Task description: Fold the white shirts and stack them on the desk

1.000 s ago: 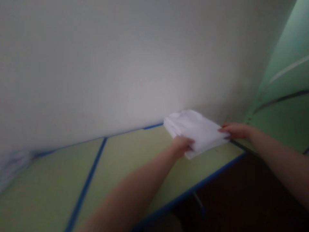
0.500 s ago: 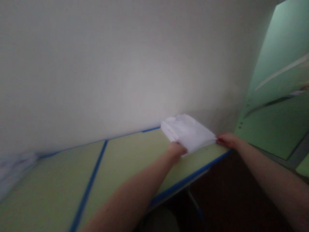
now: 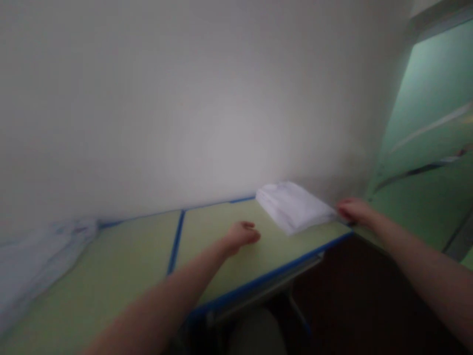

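Observation:
A folded white cloth (image 3: 297,207) lies on the pale green, blue-edged table (image 3: 218,217), against the wall. My left hand (image 3: 244,235) hovers over the table to the left of the cloth, apart from it. Its fingers are slightly curled, with a gap between thumb and fingers and nothing held. Beside the cloth's right corner is my right hand (image 3: 349,211), smeared by motion. Whether it touches that corner, or how its fingers are set, I cannot make out.
Another white cloth (image 3: 40,266) lies loosely spread at the left end of the table. A plain grey wall (image 3: 207,108) rises behind. On the right is a green door-like panel (image 3: 421,197). Below the front edge, a rounded seat (image 3: 256,333) shows dimly.
My left hand has let go of the folded cloth and moved left, away from it. My right hand has come slightly off the cloth's right corner. The view has swung left.

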`<state>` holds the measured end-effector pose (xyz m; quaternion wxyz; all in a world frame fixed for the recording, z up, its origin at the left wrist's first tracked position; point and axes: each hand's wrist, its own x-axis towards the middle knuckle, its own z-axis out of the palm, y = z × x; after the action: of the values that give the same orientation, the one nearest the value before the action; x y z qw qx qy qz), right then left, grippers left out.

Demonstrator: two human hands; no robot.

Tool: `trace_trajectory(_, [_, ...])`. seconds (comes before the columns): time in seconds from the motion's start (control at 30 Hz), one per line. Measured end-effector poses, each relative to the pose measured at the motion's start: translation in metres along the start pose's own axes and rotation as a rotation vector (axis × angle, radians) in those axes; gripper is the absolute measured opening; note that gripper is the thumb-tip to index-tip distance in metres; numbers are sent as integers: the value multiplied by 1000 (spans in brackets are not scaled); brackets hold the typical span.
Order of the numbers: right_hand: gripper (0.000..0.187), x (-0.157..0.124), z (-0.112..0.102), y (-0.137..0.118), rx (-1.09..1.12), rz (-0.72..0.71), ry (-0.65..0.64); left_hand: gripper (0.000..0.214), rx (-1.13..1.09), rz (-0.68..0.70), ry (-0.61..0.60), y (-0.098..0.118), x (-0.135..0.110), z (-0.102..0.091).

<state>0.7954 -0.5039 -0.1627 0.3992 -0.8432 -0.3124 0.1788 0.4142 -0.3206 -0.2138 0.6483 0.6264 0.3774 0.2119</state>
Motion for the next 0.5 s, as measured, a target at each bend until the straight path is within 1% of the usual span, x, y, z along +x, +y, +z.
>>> trace_trajectory(0.1, [7,-5,30,-36,56,-51,-46,51,54,14,57,2,-42,-73])
trace_trajectory(0.2, [11,-13,78,-83,114,-135,-152,47,60,28,132,5,-91,-148])
trace_trajectory(0.27, [11,-23,119,-117,149,-203,-264,44,67,32,191,9,-125,-195])
trace_trajectory(0.37, [11,-44,186,-162,204,-268,-436,43,69,44,313,14,-173,-264])
trace_trajectory(0.43, [12,-61,232,-185,234,-273,-538,42,69,45,404,15,-203,-307])
trace_trajectory(0.5, [11,-79,280,-202,260,-260,-626,39,88,39,477,12,-231,-349])
